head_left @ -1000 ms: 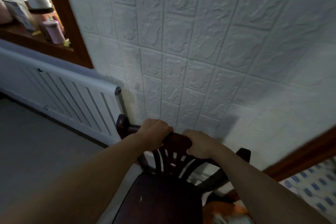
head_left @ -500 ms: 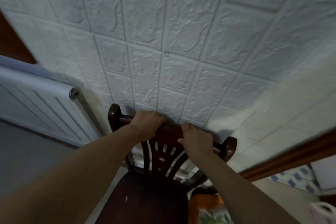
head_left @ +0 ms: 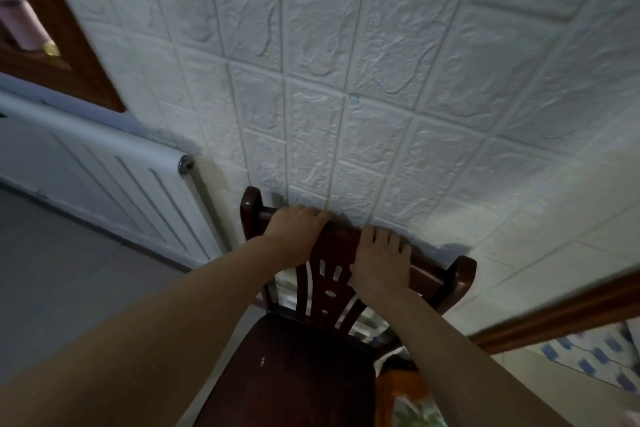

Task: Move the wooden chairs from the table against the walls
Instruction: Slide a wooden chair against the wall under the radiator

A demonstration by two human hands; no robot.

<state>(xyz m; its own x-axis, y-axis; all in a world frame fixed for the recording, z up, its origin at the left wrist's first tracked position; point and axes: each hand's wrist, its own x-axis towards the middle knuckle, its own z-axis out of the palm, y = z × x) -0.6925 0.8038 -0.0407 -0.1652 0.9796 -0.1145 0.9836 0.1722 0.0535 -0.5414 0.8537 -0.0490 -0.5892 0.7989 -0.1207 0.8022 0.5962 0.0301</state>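
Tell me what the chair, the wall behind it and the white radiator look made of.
Chair: dark reddish-brown wood, likely varnished; slatted carved back, faint sheen on seat.
Wall: white embossed brick-pattern panels, possibly foam or plastic, matte; soft raised relief.
Radiator: probably white-painted metal; ribbed front, shiny metallic end cap.

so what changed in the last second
The wooden chair was pushed toward the wall. Its back now stands close up to it, though contact is unclear. The left hand and right hand kept hold of the top rail. The radiator stayed put.
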